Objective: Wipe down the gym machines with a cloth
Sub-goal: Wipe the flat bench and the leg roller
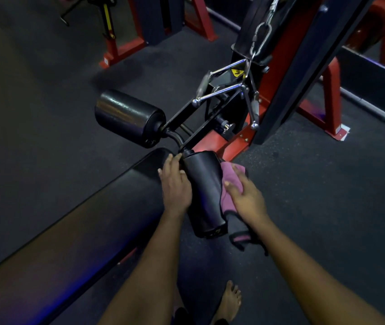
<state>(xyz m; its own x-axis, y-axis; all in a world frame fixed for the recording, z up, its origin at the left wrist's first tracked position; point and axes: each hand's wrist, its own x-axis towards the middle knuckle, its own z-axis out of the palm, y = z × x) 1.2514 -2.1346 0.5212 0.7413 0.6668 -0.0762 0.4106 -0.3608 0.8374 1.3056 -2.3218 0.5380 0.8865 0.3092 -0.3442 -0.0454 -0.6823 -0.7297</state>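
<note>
A black padded roller [204,191] of a red-and-black cable machine lies in the middle of the view. My left hand [175,184] rests on the roller's left side with straight fingers. My right hand [245,195] presses a pink cloth [227,177] flat against the roller's right side. A dark end of the cloth hangs down below my wrist. A second black roller [128,118] sticks out to the upper left on the same bar.
A long black bench pad [69,242] runs from lower left up to the rollers. A chrome V-handle [229,87] hangs on a carabiner and chain from the machine's column [304,55]. Red frame feet [334,113] stand on the dark rubber floor. My bare foot [230,299] is at the bottom.
</note>
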